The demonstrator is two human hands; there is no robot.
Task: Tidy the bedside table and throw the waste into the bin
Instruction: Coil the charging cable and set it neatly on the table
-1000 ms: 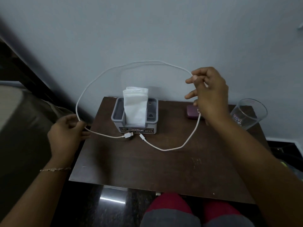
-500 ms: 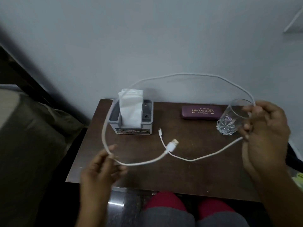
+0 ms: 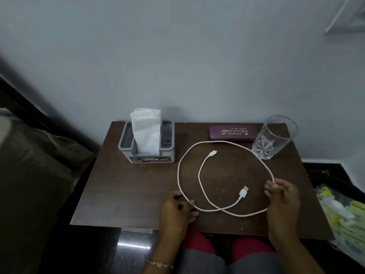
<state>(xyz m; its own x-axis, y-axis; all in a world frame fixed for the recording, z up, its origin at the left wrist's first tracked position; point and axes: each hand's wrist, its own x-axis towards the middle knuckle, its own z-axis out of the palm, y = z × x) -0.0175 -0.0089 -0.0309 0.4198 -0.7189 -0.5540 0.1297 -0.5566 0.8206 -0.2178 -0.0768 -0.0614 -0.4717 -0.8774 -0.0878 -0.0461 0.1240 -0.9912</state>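
One cable (image 3: 243,193) lowered to table (image 3: 128,194) (looped), left hand (image 3: 175,210), right hand (image 3: 282,196) holding

A pale wall (image 3: 177,56) rises behind; a bed (image 3: 29,175) stands left, over dark glossy floor (image 3: 130,252) catching a light streak.

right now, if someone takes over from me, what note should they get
Left hand: pinches the white cable at the loop's near left.
Right hand: holds it at the loop's right.
Cable lies looped on the bedside table; tissue holder, spectacle case and glass stand along the back.
Done: cable gathered in a loop.
To do: finish coiling, put it away.
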